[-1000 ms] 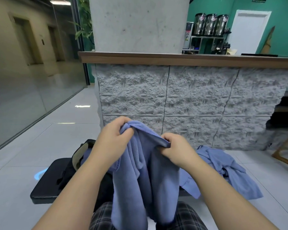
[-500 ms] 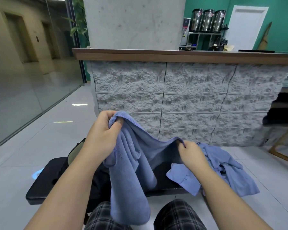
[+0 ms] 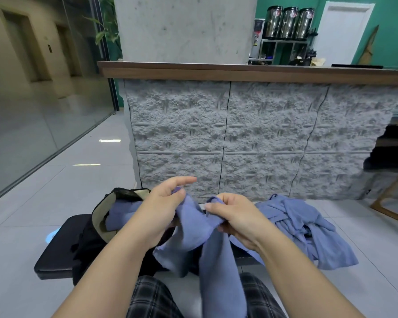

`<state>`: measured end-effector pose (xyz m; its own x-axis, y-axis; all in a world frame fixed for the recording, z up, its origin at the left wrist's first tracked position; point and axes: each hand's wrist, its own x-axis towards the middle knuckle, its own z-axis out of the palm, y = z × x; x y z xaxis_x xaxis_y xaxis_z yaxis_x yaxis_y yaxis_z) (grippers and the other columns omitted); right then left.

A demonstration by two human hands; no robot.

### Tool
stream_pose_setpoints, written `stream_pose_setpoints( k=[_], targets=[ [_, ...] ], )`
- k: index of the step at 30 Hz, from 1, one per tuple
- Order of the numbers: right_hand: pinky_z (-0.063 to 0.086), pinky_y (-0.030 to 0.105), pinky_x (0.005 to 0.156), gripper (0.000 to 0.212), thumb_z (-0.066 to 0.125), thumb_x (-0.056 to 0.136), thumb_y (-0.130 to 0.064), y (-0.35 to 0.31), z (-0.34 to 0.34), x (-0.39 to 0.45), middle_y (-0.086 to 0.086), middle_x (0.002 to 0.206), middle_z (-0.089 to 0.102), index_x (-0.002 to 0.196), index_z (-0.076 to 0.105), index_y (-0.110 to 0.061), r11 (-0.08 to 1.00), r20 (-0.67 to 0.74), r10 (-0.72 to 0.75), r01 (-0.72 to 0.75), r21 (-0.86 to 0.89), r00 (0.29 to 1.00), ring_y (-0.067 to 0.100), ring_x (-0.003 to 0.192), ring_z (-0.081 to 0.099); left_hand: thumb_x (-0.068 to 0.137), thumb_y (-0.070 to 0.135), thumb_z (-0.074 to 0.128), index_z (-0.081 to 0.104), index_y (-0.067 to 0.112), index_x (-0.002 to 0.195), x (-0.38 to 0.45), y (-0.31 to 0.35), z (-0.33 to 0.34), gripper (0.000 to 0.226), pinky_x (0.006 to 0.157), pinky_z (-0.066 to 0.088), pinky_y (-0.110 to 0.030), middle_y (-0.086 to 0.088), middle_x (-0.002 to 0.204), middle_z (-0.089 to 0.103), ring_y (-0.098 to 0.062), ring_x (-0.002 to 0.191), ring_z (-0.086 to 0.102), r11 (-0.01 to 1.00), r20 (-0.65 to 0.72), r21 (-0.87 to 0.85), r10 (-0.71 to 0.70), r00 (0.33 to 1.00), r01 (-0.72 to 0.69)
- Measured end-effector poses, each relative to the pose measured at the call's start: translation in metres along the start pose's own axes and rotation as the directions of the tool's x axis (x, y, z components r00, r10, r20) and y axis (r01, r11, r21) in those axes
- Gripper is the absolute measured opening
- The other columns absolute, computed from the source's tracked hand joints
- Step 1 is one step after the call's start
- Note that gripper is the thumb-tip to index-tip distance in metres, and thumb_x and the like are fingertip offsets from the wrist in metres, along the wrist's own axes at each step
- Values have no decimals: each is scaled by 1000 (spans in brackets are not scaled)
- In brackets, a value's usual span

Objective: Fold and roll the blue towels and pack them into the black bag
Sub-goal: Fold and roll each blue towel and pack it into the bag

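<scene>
A blue towel [image 3: 214,255] hangs between my hands above my knees. My left hand [image 3: 163,207] pinches its upper edge between thumb and fingers, with the index finger stretched out. My right hand [image 3: 234,216] grips the edge a short way to the right. The black bag [image 3: 90,237] stands open on the left of a black bench [image 3: 53,255], and a blue towel [image 3: 122,212] lies inside it. A heap of crumpled blue cloth [image 3: 303,228] lies on the bench to the right.
A grey stone-faced counter [image 3: 251,138] with a wooden top stands just beyond the bench. Glass wall panels run along the left. A wooden frame [image 3: 393,203] leans at the far right. My legs in checked trousers [image 3: 147,299] are at the bottom.
Both hands came lower and closer together. The towel, spread wide half a second ago, now hangs bunched between them.
</scene>
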<state>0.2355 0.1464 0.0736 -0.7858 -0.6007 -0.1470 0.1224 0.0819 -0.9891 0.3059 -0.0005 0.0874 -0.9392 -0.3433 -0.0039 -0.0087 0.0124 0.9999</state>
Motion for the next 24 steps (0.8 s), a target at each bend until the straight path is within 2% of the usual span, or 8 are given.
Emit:
stream_pose_setpoints(
  k=[2,6,9,11,17,20,22,24],
  targets=[
    [41,18,50,25,58,90,-7,-2,5,-3,3,58,51,66,52,-9,994,27,-53,50,102,998,10,52,47,94,-6,38,67,14,91,-6,7,5,36,55,47,-23,-10,72,53,-17,64,51,989,74,-145,-14,997,25],
    [55,28,66,14,58,90,-9,-3,9,-6,16,83,68,94,64,2,947,13,-112,103,303,994,22,71,63,75,-1,64,67,14,90,-12,8,7,21,68,53,-22,-9,82,69,-14,72,63,992,154,-115,66,986,-48],
    [55,35,80,23,55,91,-9,-5,9,-8,25,101,68,107,63,5,924,10,-133,120,362,991,29,87,65,59,18,78,69,27,81,-13,7,4,26,74,54,-28,-3,84,70,-13,77,63,991,176,14,132,975,-137],
    [56,32,76,24,54,91,-9,-6,10,-10,23,102,69,108,64,4,920,24,-143,124,371,989,26,85,67,54,27,85,67,31,75,-11,6,3,28,74,52,-32,-3,83,66,-13,75,60,960,134,182,191,972,-214],
    [54,28,80,16,56,89,-6,-10,15,-13,14,94,72,92,72,-7,917,-1,-202,190,350,979,20,86,66,71,16,78,61,29,62,-13,2,8,24,62,35,-8,5,80,41,2,63,43,847,-64,386,419,906,-365],
    [54,28,81,19,56,89,-7,-12,16,-15,12,95,73,88,75,-11,921,0,-244,232,312,970,19,88,67,73,24,77,60,35,67,-11,-1,10,21,75,30,-3,14,95,38,8,83,39,752,-118,516,536,836,-410],
    [53,30,84,22,53,92,-9,-13,16,-17,13,98,73,92,75,-10,928,9,-250,237,288,968,18,90,67,76,32,74,57,37,69,-8,-2,7,18,84,27,-6,21,99,41,4,94,38,636,-79,625,628,774,-453],
    [52,33,88,24,49,95,-8,-14,16,-18,13,101,72,100,72,-7,936,18,-266,254,244,964,19,93,67,81,31,65,54,31,74,-7,-2,7,12,79,37,-17,17,86,52,-3,85,47,614,-24,617,639,768,-492]
  ],
)
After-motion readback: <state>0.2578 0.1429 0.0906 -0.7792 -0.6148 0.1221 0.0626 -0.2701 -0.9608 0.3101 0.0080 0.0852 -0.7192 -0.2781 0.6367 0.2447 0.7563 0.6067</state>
